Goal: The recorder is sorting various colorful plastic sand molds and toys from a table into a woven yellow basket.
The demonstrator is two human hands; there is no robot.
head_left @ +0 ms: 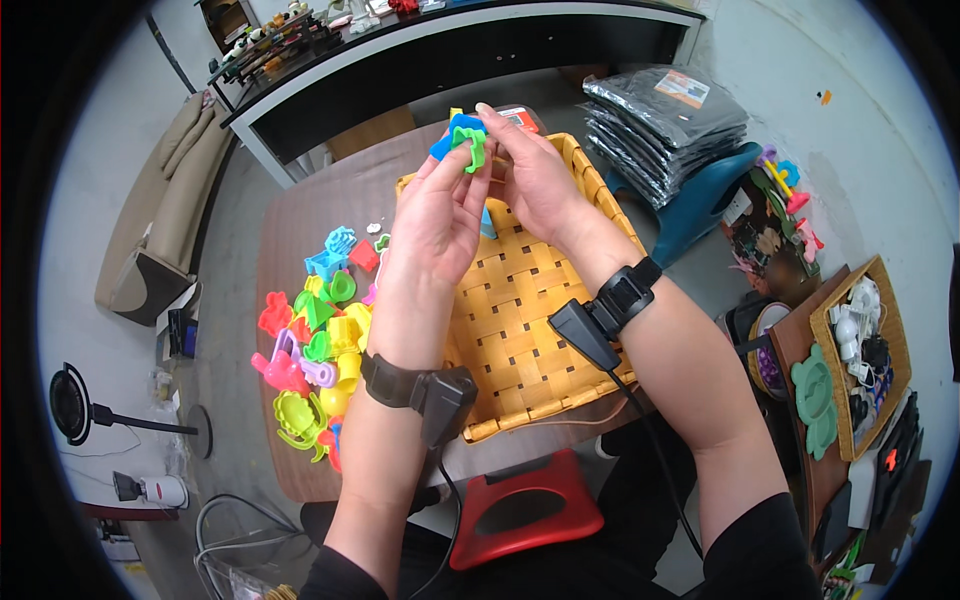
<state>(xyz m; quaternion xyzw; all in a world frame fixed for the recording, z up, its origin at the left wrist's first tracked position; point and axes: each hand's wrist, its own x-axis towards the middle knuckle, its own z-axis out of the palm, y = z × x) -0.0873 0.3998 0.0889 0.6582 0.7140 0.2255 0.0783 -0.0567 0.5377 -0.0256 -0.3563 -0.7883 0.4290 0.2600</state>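
Green toy pc (477,152) sits pinched in L hand (438,222) next to blue pc (440,148), raised near far rim of woven basket (520,300), w/ R hand (540,188) adjacent, its grip unclear; current step is apparently 2-hand handling, & next move calls for steady fingertip control.

Blue piece (440,149) seems partly hidden by green piece (477,153).

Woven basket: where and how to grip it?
Probably by the middle of the near rim of the woven basket, coming from the wearer's side: its raised wall gives an edge to pinch, and neither forearm covers that stretch.
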